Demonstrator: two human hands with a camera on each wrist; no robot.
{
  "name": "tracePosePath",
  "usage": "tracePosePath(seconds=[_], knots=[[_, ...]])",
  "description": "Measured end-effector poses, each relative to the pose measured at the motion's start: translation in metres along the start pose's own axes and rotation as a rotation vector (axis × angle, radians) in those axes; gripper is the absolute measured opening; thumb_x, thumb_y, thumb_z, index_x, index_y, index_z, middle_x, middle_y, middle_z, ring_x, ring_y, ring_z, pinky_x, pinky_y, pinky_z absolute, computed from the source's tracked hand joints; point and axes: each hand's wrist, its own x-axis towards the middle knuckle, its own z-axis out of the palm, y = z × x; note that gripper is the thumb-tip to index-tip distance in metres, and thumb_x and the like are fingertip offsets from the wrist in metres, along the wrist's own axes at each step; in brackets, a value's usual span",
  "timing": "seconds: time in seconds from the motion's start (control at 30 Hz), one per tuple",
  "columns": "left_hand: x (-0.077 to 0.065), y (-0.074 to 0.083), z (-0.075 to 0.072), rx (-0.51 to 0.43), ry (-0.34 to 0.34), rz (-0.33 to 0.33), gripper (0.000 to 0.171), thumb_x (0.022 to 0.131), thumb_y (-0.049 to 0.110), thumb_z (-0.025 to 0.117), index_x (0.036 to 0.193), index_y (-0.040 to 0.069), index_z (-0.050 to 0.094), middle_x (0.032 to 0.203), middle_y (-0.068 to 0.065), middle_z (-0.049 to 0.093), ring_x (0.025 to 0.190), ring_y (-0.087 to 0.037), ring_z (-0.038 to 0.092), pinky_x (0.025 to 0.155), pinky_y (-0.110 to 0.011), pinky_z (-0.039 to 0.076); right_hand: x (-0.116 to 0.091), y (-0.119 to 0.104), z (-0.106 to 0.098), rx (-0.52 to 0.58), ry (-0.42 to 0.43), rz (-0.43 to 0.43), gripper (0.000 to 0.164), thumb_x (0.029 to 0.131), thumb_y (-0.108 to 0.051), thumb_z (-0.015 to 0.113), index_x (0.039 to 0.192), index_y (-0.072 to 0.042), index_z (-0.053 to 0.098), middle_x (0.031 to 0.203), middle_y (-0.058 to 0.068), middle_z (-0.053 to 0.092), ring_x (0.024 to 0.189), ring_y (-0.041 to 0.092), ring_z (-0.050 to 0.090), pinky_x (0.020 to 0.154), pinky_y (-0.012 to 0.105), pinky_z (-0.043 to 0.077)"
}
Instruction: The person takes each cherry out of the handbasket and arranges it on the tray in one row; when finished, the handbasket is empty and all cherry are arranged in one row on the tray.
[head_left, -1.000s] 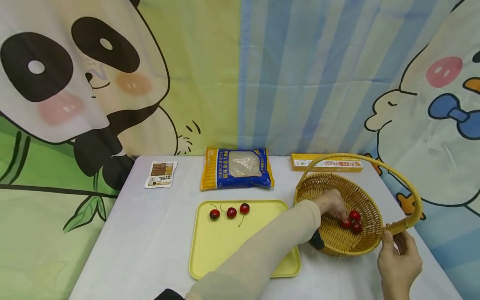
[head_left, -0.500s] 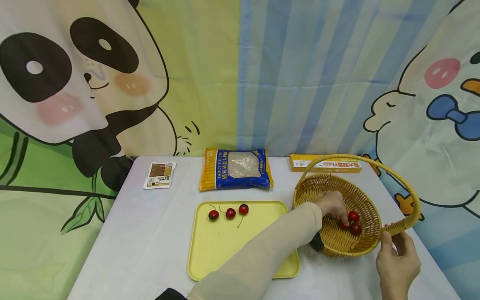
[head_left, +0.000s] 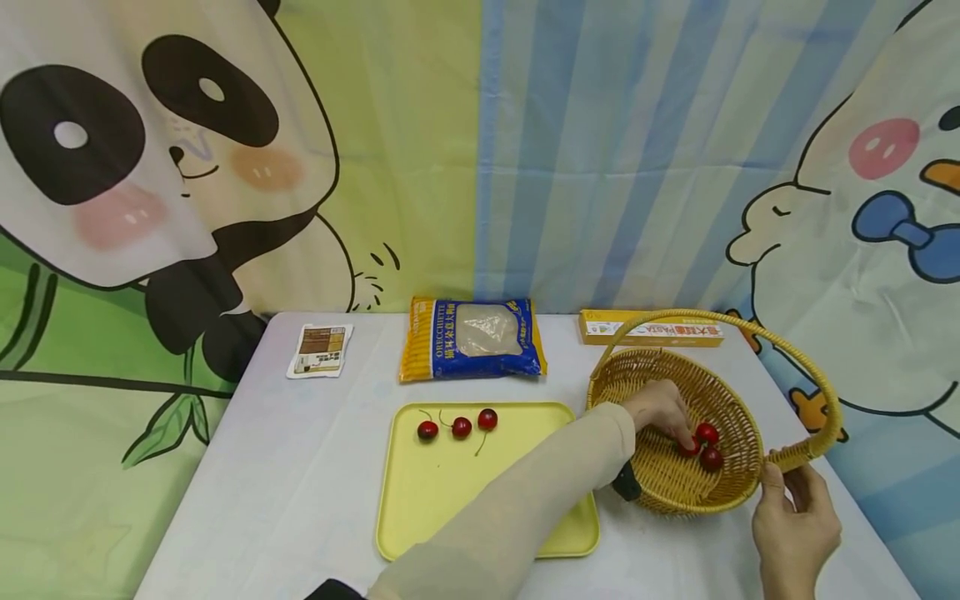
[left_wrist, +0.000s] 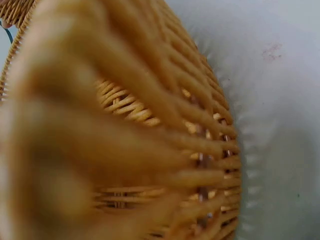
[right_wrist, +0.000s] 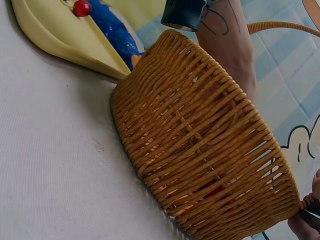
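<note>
In the head view, my left hand (head_left: 660, 408) reaches over the near-left rim into a wicker basket (head_left: 731, 487). Its fingertips pinch a red cherry (head_left: 687, 451), which they partly cover. Two other cherries (head_left: 711, 458) lie beside it on the basket floor. My right hand (head_left: 797, 521) grips the basket at the right rim, where the arched handle (head_left: 813, 442) joins it. The basket's woven wall (left_wrist: 200, 130) fills most of the left wrist view. Seen from the right wrist, the basket (right_wrist: 200, 145) stands tilted in the picture, with red showing through its weave.
Left of the basket lies a yellow tray (head_left: 435, 517), with three stemmed cherries (head_left: 461, 427) near its far edge. Behind are a blue-and-yellow orecchiette bag (head_left: 480, 358), a small white-and-brown packet (head_left: 320, 350) and a long pasta box (head_left: 652, 327). A printed curtain (head_left: 420, 167) hangs behind the table.
My left hand and forearm have shifted slightly to the left, with the fingertips still at the same cherry. The right hand keeps its grip on the basket.
</note>
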Motion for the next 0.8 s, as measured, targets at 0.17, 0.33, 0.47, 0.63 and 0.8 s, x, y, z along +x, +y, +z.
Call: tracePosePath(seconds=[0.17, 0.33, 0.47, 0.63, 0.8], knots=[[-0.007, 0.008, 0.002, 0.128, 0.031, 0.013, 0.010, 0.078, 0.020, 0.095, 0.081, 0.019, 0.085, 0.076, 0.012, 0.072, 0.085, -0.005, 0.068, 0.069, -0.017, 0.052, 0.000, 0.000, 0.002, 0.005, 0.001, -0.013, 0.044, 0.109, -0.032, 0.053, 0.153, -0.028, 0.053, 0.154, 0.002, 0.057, 0.143, 0.011, 0.053, 0.113, 0.025, 0.046], [-0.008, 0.009, 0.004, 0.155, 0.057, 0.027, 0.014, 0.077, 0.018, 0.096, 0.088, 0.020, 0.087, 0.092, 0.015, 0.077, 0.103, -0.003, 0.063, 0.074, -0.016, 0.051, -0.001, -0.001, 0.002, 0.007, 0.010, -0.017, 0.043, 0.109, -0.032, 0.054, 0.152, -0.027, 0.054, 0.152, 0.003, 0.059, 0.141, 0.011, 0.054, 0.112, 0.023, 0.047], [-0.008, 0.006, 0.005, 0.141, 0.048, 0.030, 0.016, 0.077, 0.017, 0.095, 0.090, 0.020, 0.087, 0.091, 0.015, 0.078, 0.103, -0.004, 0.066, 0.071, -0.016, 0.052, -0.001, -0.001, 0.002, 0.005, 0.008, -0.011, 0.043, 0.109, -0.032, 0.053, 0.152, -0.026, 0.054, 0.152, 0.003, 0.059, 0.142, 0.011, 0.054, 0.113, 0.024, 0.047], [-0.005, 0.001, 0.004, 0.143, 0.058, 0.047, 0.013, 0.078, 0.020, 0.095, 0.088, 0.021, 0.087, 0.092, 0.016, 0.077, 0.120, -0.004, 0.061, 0.090, -0.016, 0.052, -0.002, -0.001, 0.002, 0.004, 0.008, -0.013, 0.043, 0.110, -0.032, 0.053, 0.152, -0.027, 0.054, 0.153, 0.003, 0.058, 0.142, 0.011, 0.053, 0.113, 0.025, 0.046], [-0.003, -0.006, -0.002, 0.070, 0.062, 0.042, 0.009, 0.078, 0.018, 0.094, 0.082, 0.018, 0.086, 0.082, 0.011, 0.074, 0.116, -0.007, 0.059, 0.103, -0.021, 0.048, 0.001, 0.000, 0.001, -0.006, 0.007, 0.014, 0.044, 0.110, -0.034, 0.051, 0.153, -0.028, 0.052, 0.154, 0.002, 0.056, 0.144, 0.010, 0.051, 0.115, 0.026, 0.045]])
